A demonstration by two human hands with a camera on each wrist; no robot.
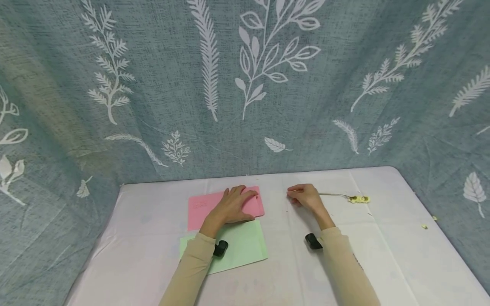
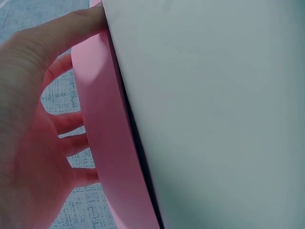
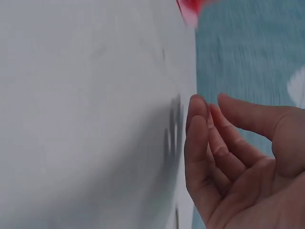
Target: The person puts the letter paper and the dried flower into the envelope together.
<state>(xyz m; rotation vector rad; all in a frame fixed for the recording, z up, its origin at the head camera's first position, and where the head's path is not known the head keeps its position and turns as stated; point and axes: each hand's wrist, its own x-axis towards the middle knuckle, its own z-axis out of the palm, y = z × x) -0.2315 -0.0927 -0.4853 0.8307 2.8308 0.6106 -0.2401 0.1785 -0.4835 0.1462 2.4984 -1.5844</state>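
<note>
A pink envelope-like paper piece [image 1: 206,206] lies flat at the middle-left, with a pale green one [image 1: 245,246] just in front of it. Over the pink piece spreads my left hand [image 1: 231,206], fingers toward its far edge and thumb near the border with the green one. In the left wrist view the fingertips meet the edge of the pink paper [image 2: 107,119], while the thumb reaches the pale sheet [image 2: 205,105]. To the right, my right hand [image 1: 304,197] hovers low over the white cloth, fingers loosely bent, nothing visible between them.
Behind the right hand's outer side lies a thin metal-handled utensil [image 1: 333,194], its end at a yellow-green lump [image 1: 359,199]. Small yellow-green scraps [image 1: 424,226] lie near the right edge. A patterned blue-grey curtain [image 1: 245,140] hangs along the table's back and sides.
</note>
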